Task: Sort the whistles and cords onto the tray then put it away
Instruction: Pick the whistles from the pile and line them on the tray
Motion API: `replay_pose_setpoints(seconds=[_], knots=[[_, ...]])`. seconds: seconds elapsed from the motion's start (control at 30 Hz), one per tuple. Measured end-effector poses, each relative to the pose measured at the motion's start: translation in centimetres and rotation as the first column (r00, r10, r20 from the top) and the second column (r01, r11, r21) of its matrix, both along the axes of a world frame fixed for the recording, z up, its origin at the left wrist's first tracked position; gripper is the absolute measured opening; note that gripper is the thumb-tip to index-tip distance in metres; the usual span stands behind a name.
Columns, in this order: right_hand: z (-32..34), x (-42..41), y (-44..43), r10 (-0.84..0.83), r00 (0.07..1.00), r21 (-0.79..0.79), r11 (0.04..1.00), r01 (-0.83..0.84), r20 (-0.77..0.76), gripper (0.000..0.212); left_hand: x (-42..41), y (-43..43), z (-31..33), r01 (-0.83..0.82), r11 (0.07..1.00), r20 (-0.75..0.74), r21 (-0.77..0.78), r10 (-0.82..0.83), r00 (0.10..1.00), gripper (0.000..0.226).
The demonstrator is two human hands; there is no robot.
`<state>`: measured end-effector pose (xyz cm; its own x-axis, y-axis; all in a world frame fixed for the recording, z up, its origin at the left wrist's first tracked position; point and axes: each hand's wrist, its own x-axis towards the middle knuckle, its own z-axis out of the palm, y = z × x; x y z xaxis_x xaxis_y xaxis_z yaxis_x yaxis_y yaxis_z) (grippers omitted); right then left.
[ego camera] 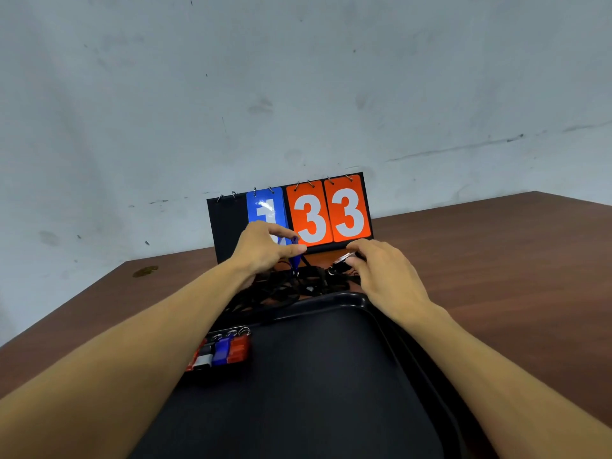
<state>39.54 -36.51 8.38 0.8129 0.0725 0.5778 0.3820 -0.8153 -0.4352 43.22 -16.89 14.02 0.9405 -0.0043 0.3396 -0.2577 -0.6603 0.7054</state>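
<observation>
A black tray (331, 376) lies in front of me on the brown table. Several whistles (222, 351), red, black-and-white and blue, sit in a row at its left side, each with a metal ring. Beyond the tray's far rim lies a tangle of black cords (284, 288). My left hand (265, 248) pinches a blue whistle (294, 258) between thumb and fingers, just above the tangle. My right hand (387, 276) pinches a black whistle (342, 263) with a metal ring, to the right of the blue one. Cords hang from both whistles into the pile.
A flip scoreboard (298, 213) showing a blue 1 and two orange 3s stands right behind the cords, against a grey wall. The brown table (496, 260) stretches to the right and left of the tray. A small stain (145, 271) marks the table's far left corner.
</observation>
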Motion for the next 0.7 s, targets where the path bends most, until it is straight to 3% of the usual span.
replay_pose_setpoints(seconds=[0.17,0.27,0.47,0.53,0.7], knots=[[0.2,-0.2,0.3,0.033,0.997,-0.004,0.999,-0.033,0.065,0.031,-1.2,-0.8,0.2,0.058,0.951,0.046,-0.303,-0.046,0.998,0.020],[0.2,-0.1,0.5,0.056,0.995,0.043,0.997,-0.059,0.080,0.029,-1.9,-0.7,0.1,0.071,0.934,0.033,-0.351,-0.063,0.997,0.017],[0.2,-0.6,0.7,0.088,0.996,0.053,0.995,-0.089,0.026,0.024,-1.8,0.5,0.1,-0.098,0.818,-0.049,-0.567,0.085,0.995,0.028],[0.1,-0.7,0.7,0.088,0.996,0.034,0.995,-0.089,0.012,0.024,-1.3,0.7,0.3,-0.137,0.813,-0.053,-0.566,0.129,0.990,0.026],[0.1,-0.9,0.6,0.127,0.992,0.039,0.991,-0.127,0.001,0.029,-2.1,0.9,0.5,-0.086,0.917,0.072,-0.390,0.123,0.990,0.015]])
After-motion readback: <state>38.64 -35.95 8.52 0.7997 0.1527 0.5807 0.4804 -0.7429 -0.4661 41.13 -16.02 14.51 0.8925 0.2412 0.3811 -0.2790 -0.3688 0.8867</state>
